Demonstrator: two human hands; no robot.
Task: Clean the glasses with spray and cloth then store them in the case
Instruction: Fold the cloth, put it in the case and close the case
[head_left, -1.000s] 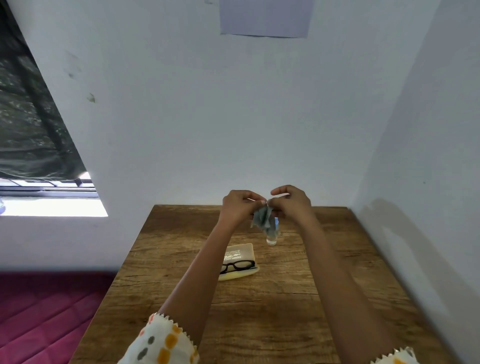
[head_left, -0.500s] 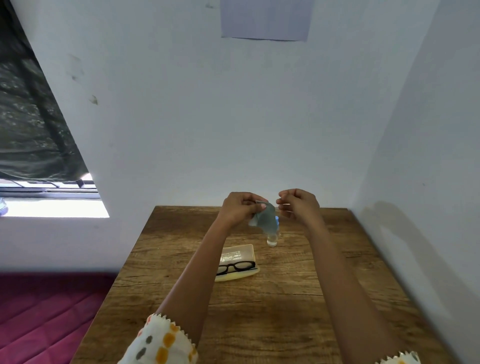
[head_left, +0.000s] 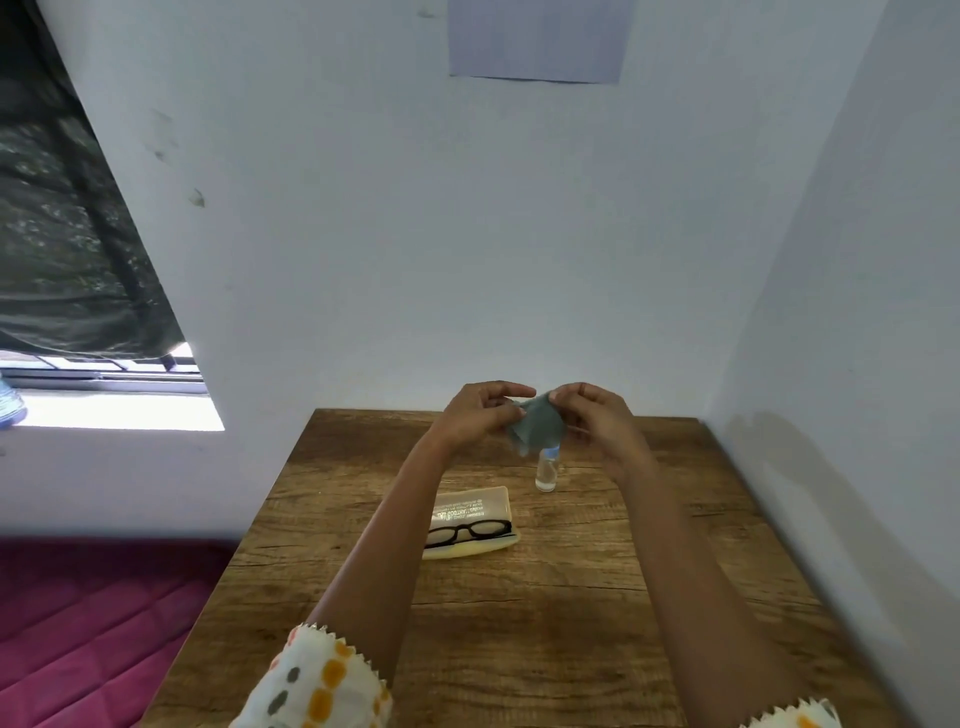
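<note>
Head | left hand (head_left: 483, 415) and right hand (head_left: 597, 415) grip: each pinches cloth (head_left: 537, 425) | wooden table (head_left: 571, 649), white corner walls (head_left: 415, 234)

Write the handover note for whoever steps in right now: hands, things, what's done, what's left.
Left hand and right hand both pinch the grey cloth, held up above the table.
Spray bottle stands upright on the table, untouched.
Glasses lie in the open case, nearer the person.
Done: cloth in hand; no sign of spraying or wiping.
Left: spray the lenses, wipe them, put the glasses back, close the case.
</note>
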